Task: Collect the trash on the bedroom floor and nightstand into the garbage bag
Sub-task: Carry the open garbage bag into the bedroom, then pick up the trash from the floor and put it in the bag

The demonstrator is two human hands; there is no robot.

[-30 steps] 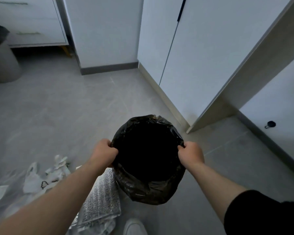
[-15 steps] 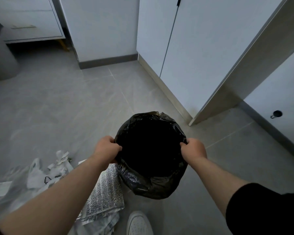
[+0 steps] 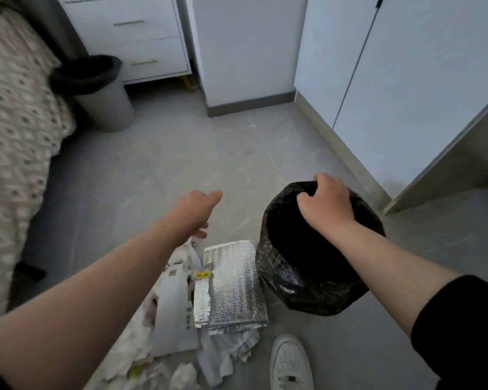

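Head view, looking down at grey floor (image 3: 158, 170). Bed (image 3: 14, 153) with patterned cover along left edge; white nightstand (image 3: 130, 35) with drawers at top, grey waste bin (image 3: 102, 94) with dark liner just in front of it. White cabinet doors (image 3: 406, 80) on the right.

Garbage bag (image 3: 302, 280), black, stands upright on the floor at right of centre, mouth open and facing up. Right hand (image 3: 326, 204) reaches across the mouth from the near side, forearm sloping up-left, fingers curled closed over the far rim of the bag, gripping it.

Trash pile (image 3: 181, 319) on the floor just left of the bag: silver foil pouch (image 3: 234, 285), flat, long axis running away from the person, its right edge beside the bag; white papers and crumpled plastic to its left and below.

Left hand (image 3: 193, 211) extended forward above the pile, palm down, fingers loosely open, holding nothing, apart from the bag.

White shoe (image 3: 289, 364) at bottom, below the bag.
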